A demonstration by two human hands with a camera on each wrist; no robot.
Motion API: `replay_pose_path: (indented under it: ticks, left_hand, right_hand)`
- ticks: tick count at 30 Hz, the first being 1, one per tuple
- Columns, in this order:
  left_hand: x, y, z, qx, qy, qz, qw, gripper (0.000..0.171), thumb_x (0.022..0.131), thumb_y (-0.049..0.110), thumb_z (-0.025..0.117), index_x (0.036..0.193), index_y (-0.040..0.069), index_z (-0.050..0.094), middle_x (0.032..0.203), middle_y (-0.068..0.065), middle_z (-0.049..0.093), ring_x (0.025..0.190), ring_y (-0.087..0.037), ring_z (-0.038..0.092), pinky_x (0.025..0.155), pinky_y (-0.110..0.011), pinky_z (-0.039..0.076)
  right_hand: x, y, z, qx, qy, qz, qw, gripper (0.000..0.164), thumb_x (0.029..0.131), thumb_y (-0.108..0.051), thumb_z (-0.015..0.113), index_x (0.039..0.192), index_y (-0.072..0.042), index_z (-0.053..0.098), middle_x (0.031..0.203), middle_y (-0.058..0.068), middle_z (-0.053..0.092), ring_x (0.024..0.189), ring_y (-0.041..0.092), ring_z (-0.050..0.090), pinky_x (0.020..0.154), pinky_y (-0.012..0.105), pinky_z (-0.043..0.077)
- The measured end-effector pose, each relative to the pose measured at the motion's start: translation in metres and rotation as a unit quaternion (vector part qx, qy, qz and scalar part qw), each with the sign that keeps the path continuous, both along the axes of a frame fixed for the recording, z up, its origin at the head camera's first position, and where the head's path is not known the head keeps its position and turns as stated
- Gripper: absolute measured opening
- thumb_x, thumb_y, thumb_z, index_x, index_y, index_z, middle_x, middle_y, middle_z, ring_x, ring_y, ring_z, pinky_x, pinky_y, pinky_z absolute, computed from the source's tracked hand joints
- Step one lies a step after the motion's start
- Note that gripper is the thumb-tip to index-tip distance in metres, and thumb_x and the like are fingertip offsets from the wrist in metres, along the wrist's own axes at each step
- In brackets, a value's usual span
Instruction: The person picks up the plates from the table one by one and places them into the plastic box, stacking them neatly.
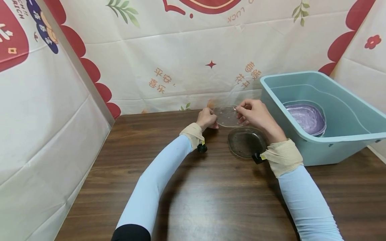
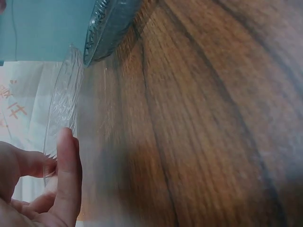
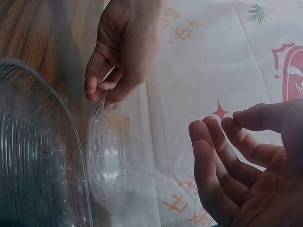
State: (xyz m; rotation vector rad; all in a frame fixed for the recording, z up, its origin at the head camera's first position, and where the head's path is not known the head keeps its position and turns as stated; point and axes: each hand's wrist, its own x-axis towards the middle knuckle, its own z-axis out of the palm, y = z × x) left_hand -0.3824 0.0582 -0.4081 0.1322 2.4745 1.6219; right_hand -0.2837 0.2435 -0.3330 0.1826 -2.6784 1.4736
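Note:
A clear, ripple-textured plate (image 1: 227,117) is raised above the far part of the table. My left hand (image 1: 207,118) pinches its left edge; in the left wrist view, the thumb and fingers grip the rim of the clear plate (image 2: 61,109). Close to the plate's right side is my right hand (image 1: 254,115). The right wrist view shows this right hand (image 3: 241,165) with bent fingers, thumb tip near the index fingertip, and nothing visible held; the clear plate (image 3: 108,165) is apart from it. A grey see-through plate (image 1: 245,142) lies on the table below the right wrist.
At the right stands a light blue bin (image 1: 283,129), with purple plates (image 1: 306,117) inside. The brown wooden table (image 1: 126,187) meets a white printed cloth (image 1: 193,50) at the back, and another cloth hangs on the left.

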Motion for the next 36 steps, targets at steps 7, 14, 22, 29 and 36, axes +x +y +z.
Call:
replay_pose_path:
  ticks: [7, 14, 22, 29, 36]
  left_hand:
    - [0.008, -0.015, 0.002, 0.066, -0.008, 0.003, 0.9978, 0.030, 0.095, -0.001, 0.056, 0.124, -0.005, 0.061, 0.065, -0.008, 0.067, 0.046, -0.012, 0.064, 0.076, -0.047, 0.067]
    - [0.015, -0.033, 0.009, 0.111, -0.026, -0.005, 0.9934, 0.040, 0.097, 0.002, 0.057, 0.136, -0.003, 0.055, 0.067, -0.007, 0.067, 0.051, -0.011, 0.065, 0.084, -0.050, 0.066]
    - [0.035, -0.046, 0.014, 0.110, 0.001, 0.004, 0.9940, 0.033, 0.095, 0.001, 0.059, 0.127, 0.002, 0.058, 0.064, -0.004, 0.067, 0.050, -0.010, 0.064, 0.086, -0.057, 0.064]
    - [0.054, -0.056, 0.011, 0.105, 0.028, 0.015, 0.9940, 0.032, 0.094, 0.002, 0.059, 0.126, 0.004, 0.058, 0.061, -0.003, 0.067, 0.047, -0.010, 0.063, 0.081, -0.059, 0.064]
    - [0.070, -0.068, 0.006, 0.118, 0.025, 0.012, 0.9926, 0.033, 0.093, 0.002, 0.059, 0.126, 0.003, 0.056, 0.067, -0.004, 0.069, 0.050, -0.011, 0.065, 0.074, -0.053, 0.066]
  right_hand:
    - [0.000, -0.001, -0.002, 0.020, -0.001, 0.003, 1.000, 0.029, 0.104, -0.030, 0.059, 0.104, -0.002, 0.066, 0.090, 0.017, 0.074, 0.075, 0.025, 0.076, 0.065, 0.039, 0.066]
    - [-0.001, 0.001, -0.002, 0.013, 0.003, 0.001, 1.000, 0.027, 0.104, -0.026, 0.060, 0.104, 0.000, 0.067, 0.088, 0.016, 0.074, 0.070, 0.021, 0.074, 0.064, 0.038, 0.066]
    - [-0.004, 0.001, -0.001, 0.004, 0.000, 0.003, 1.000, 0.028, 0.104, -0.024, 0.059, 0.109, 0.004, 0.065, 0.087, 0.014, 0.073, 0.068, 0.018, 0.073, 0.065, 0.042, 0.067]
    - [-0.005, 0.002, -0.004, 0.000, -0.002, 0.002, 1.000, 0.028, 0.104, -0.022, 0.060, 0.108, 0.005, 0.064, 0.087, 0.014, 0.074, 0.067, 0.015, 0.072, 0.064, 0.039, 0.067]
    - [-0.007, 0.001, -0.010, 0.002, 0.005, -0.005, 1.000, 0.026, 0.102, -0.019, 0.060, 0.105, 0.006, 0.066, 0.082, 0.010, 0.073, 0.066, 0.013, 0.071, 0.062, 0.037, 0.067]
